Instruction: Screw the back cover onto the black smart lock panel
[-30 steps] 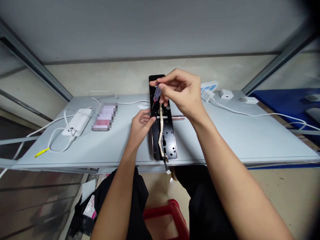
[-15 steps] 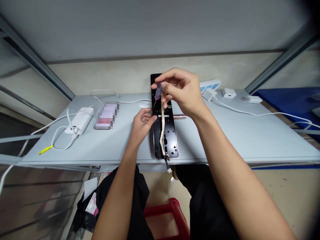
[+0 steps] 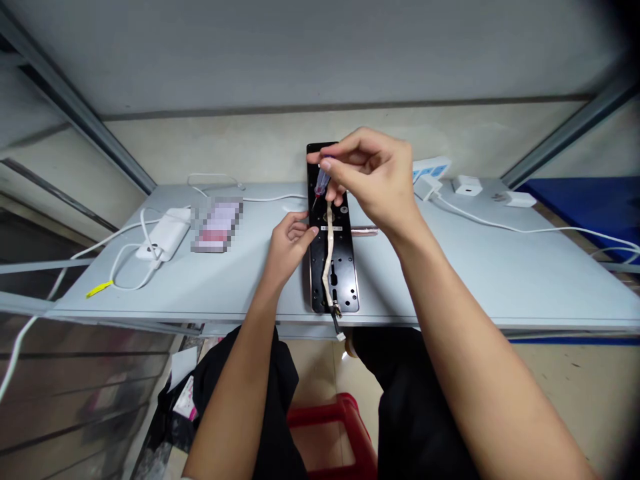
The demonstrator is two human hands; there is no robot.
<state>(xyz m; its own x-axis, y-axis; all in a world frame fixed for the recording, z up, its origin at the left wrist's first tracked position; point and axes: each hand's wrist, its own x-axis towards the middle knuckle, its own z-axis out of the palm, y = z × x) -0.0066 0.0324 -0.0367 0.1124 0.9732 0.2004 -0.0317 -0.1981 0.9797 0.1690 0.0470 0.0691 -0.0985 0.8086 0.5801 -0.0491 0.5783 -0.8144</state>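
Note:
A long black plate with many holes lies lengthwise on the table, its near end by the front edge. My left hand grips its left edge, thumb on the face and fingers curled at the side. Above the upper part, my right hand pinches a small screwdriver with a clear handle and a red collar. The shaft points down at the plate near its left edge; the exact contact of the tip is too small to tell. A cream-taped cable runs down the plate to a white connector hanging past the table edge.
On the left of the table are a phone with a blurred screen and a white power bank with cables. A power strip and white chargers stand at the back right. Below is a red stool.
The whole view has shifted slightly to the right. My right fingers have turned a little around the screwdriver and cover more of its top. My left hand keeps its place on the plate.

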